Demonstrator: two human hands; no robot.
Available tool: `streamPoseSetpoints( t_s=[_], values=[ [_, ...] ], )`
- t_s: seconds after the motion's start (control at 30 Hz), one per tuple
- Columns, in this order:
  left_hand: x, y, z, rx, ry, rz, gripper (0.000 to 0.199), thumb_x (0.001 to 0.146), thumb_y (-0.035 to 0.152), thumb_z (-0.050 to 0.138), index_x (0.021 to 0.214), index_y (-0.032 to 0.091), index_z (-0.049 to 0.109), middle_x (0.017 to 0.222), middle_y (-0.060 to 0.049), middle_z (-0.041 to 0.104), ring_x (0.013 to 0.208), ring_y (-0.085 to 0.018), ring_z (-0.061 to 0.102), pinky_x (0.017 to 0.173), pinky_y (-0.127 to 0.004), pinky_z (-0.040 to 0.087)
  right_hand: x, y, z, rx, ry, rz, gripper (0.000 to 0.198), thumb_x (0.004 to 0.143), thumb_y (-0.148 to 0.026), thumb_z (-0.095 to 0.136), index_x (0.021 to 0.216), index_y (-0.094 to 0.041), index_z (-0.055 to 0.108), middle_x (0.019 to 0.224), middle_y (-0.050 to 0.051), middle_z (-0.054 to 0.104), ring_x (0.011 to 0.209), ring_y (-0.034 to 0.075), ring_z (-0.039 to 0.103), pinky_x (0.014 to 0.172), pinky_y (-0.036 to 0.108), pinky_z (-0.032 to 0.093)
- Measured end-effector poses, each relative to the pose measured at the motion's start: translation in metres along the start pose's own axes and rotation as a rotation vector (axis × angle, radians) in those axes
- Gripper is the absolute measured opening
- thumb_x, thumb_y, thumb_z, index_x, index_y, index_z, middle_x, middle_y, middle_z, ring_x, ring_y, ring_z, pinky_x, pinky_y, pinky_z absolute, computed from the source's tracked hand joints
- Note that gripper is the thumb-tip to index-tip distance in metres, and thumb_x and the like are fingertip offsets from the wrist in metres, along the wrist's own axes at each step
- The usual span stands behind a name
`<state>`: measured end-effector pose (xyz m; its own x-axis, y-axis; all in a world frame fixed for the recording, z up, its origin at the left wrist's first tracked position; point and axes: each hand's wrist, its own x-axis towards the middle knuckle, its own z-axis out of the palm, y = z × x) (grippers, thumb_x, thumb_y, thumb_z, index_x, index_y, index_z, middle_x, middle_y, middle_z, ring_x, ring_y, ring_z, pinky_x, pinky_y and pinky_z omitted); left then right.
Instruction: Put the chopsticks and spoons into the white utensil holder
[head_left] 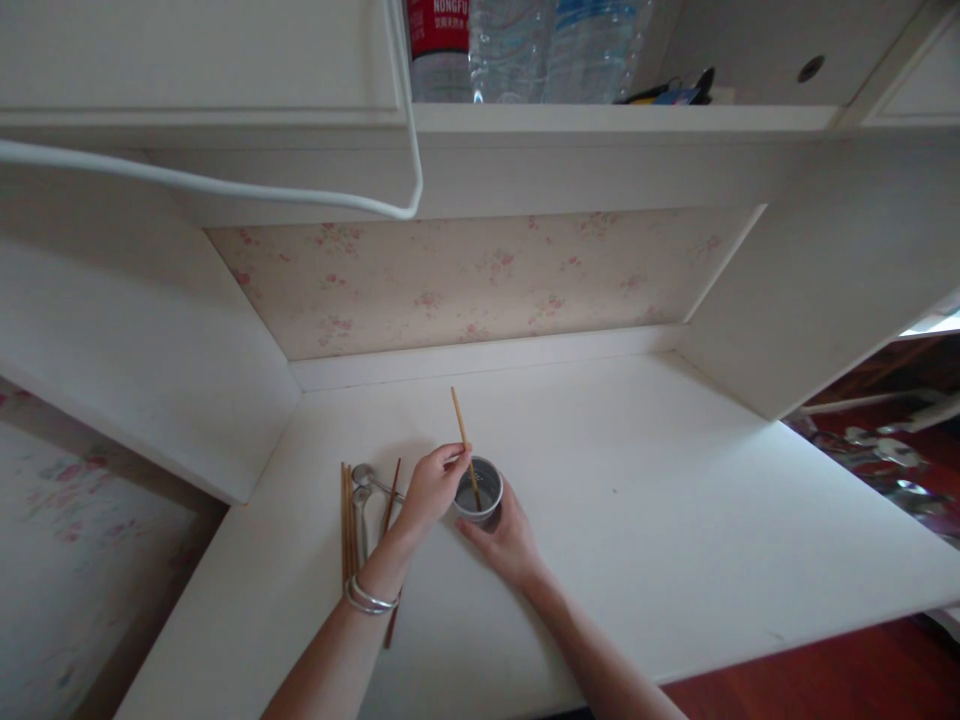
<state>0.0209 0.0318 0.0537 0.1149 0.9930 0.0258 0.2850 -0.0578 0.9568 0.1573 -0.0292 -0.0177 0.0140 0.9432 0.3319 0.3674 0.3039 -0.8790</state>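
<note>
My left hand [433, 487], with silver bangles at the wrist, pinches a light wooden chopstick [459, 414]. The chopstick leans upward, its lower end inside a grey cup with a pale rim [490, 478]. Curled round the cup's near right side is my right hand [511, 540], its thumb at the front. To the left of my left forearm lie several light chopsticks [346, 515] side by side. Metal spoons [363, 474] rest beside them, and a reddish-brown chopstick [391, 495] passes partly under my forearm.
The white tabletop [637, 500] sits in a cabinet niche with side panels and a floral back wall [495, 280]. Overhead, a shelf holds plastic bottles [510, 50]. A white bent tube or cable [262, 190] hangs at the upper left. Items lie beyond the right panel.
</note>
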Motion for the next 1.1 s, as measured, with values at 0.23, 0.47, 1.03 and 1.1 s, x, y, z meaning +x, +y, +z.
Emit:
streamPoseSetpoints(
  t_s=[0.23,0.47,1.03,1.1],
  values=[
    [0.002,-0.007,0.004,-0.025,-0.048,0.026,0.038,0.086,0.044,0.056,0.108,0.016,0.069,0.108,-0.011,0.073,0.097,-0.023,0.069,0.090,-0.036,0.053,-0.001,0.005,0.001,-0.019,0.005,0.019,0.075,0.072,-0.027,0.075,0.138,-0.024,0.041,0.133,0.009,0.056,0.122,0.029,0.053,0.103,0.045,0.044],
    [-0.007,-0.009,0.003,-0.109,-0.010,-0.005,0.037,0.085,0.041,0.060,0.110,0.016,0.066,0.114,-0.011,0.070,0.106,-0.024,0.065,0.096,-0.038,0.050,0.000,0.000,-0.001,0.000,0.001,0.016,0.073,0.072,-0.025,0.076,0.137,-0.027,0.042,0.131,0.008,0.057,0.120,0.028,0.055,0.102,0.045,0.045],
    [-0.050,-0.043,0.037,-0.367,0.019,0.072,0.068,0.067,0.025,0.079,0.126,0.018,0.047,0.124,-0.010,0.062,0.115,-0.025,0.059,0.103,-0.040,0.044,-0.017,-0.010,-0.011,-0.050,0.110,-0.031,0.082,0.074,-0.015,0.059,0.147,-0.022,0.022,0.146,0.014,0.039,0.133,0.032,0.040,0.108,0.054,0.037],
    [-0.048,-0.044,0.036,-0.409,-0.032,0.092,0.067,0.067,0.028,0.079,0.125,0.018,0.047,0.121,-0.010,0.063,0.111,-0.025,0.061,0.099,-0.040,0.047,-0.020,-0.030,-0.017,-0.108,0.239,-0.041,0.071,0.078,-0.014,0.053,0.144,-0.023,0.027,0.140,0.014,0.044,0.128,0.030,0.044,0.105,0.054,0.040]
  ],
)
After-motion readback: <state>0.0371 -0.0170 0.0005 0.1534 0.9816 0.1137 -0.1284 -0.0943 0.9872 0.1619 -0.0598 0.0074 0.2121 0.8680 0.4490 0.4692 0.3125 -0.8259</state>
